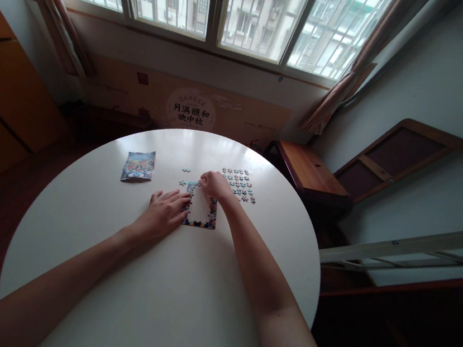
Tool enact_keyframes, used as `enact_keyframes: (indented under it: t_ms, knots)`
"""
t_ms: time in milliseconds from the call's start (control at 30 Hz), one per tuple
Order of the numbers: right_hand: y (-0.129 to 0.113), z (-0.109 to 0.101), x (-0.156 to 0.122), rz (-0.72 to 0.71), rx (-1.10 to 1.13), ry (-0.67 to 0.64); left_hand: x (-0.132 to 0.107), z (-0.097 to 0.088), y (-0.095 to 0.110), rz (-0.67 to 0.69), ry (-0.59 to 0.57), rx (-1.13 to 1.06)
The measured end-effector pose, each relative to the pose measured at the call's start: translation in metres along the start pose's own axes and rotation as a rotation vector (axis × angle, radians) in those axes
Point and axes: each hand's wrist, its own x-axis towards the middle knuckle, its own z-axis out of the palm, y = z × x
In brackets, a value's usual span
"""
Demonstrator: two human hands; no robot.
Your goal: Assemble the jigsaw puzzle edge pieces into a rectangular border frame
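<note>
A jigsaw puzzle border (199,224) lies on the white round table, joined along its bottom and sides, with bare table inside it. My left hand (167,207) rests flat with its fingers spread, their tips touching the border's left side. Over the top edge of the border, my right hand (215,184) is closed in a pinch; its fingertips hide whatever is between them. Two loose puzzle pieces (182,182) lie just above and left of the border. Beyond my right hand sit rows of loose jigsaw pieces (243,185), partly covered by that hand.
A colourful printed packet (138,166) lies on the left of the round table (84,206). Behind the table, a wooden-topped stool or bench (312,169) stands at the right, near a leaning wooden frame (403,149). Windows with bars run along the far wall.
</note>
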Motion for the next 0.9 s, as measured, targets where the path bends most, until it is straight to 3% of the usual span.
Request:
enact_keyframes:
  t_ms: [900]
  knots:
    - [-0.0026,-0.0021,-0.0008,0.001,-0.050,-0.050,0.0003,0.0030,-0.0021,0.006,0.019,0.012]
